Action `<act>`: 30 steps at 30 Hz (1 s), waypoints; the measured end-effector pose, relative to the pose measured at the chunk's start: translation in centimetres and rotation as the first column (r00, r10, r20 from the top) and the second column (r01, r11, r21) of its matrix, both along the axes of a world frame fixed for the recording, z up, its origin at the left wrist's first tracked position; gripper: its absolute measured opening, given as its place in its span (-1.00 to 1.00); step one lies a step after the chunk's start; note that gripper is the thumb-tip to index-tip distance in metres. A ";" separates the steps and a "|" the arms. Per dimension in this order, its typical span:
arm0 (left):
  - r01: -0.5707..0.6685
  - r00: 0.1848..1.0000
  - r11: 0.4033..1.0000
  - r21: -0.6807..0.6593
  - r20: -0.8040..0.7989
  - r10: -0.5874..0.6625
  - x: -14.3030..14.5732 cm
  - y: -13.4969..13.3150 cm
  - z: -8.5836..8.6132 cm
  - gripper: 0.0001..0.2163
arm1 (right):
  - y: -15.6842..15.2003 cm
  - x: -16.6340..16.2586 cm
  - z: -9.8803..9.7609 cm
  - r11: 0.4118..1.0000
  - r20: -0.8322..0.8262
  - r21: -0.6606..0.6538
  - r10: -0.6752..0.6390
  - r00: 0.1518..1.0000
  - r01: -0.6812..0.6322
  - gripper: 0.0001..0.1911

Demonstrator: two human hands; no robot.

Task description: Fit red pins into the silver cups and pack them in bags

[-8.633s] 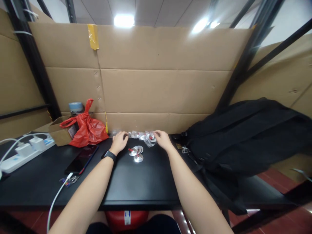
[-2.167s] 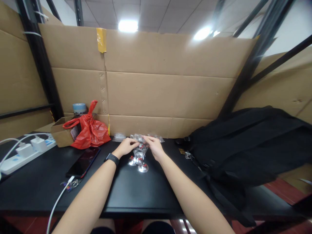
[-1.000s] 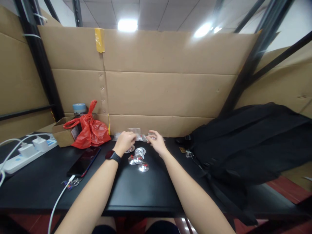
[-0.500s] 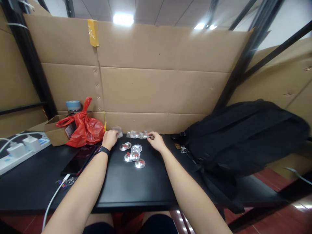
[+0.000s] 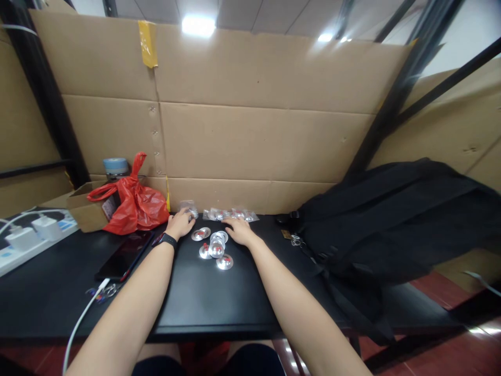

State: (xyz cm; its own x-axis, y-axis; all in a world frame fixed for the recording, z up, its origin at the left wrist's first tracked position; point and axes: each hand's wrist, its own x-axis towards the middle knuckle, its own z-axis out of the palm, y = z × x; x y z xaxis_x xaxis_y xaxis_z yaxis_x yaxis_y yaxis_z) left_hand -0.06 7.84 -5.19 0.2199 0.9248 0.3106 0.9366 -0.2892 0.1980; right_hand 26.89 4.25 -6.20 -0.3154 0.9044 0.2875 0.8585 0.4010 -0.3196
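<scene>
My left hand [image 5: 180, 223], with a dark watch [image 5: 167, 239] on its wrist, rests by the cardboard wall. Its fingers are spread and touch or overlap a clear plastic bag [image 5: 189, 208]. My right hand [image 5: 238, 231] is palm down with its fingers stretched out and nothing visible in them. Its fingertips lie just in front of a row of clear-bagged silver discs [image 5: 246, 215] with red parts. Between my hands, loose round silver discs with red middles [image 5: 216, 249] lie on the black table [image 5: 219, 300], some overlapping.
At left are a red plastic bag [image 5: 139, 206], a small cardboard box [image 5: 84, 211], a phone [image 5: 125, 256], keys [image 5: 105, 293] and a white power strip [image 5: 64, 224]. A black backpack [image 5: 391, 219] fills the right side. Cardboard [image 5: 250, 143] walls off the back.
My right hand has let go of the bagged disc at the row's right end and moved left, nearer the loose discs. My left hand's fingers have spread and shifted slightly right.
</scene>
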 end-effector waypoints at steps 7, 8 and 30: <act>-0.020 0.999 0.999 0.026 -0.029 0.021 0.1 -0.1 -0.2 -0.69 | -0.3 -0.5 0.3 0.997 0.033 -0.062 -0.047 0.998 0.049 -0.52; -0.023 0.999 0.999 0.031 -0.035 0.024 0.1 -0.2 -0.2 -0.69 | -0.4 -0.5 0.4 0.997 0.034 -0.057 -0.046 0.998 0.048 -0.52; -0.058 0.998 0.981 0.183 0.027 0.054 0.9 -2.5 1.0 -0.71 | -0.3 0.0 0.4 0.999 -0.309 0.036 -0.021 0.951 0.034 -0.65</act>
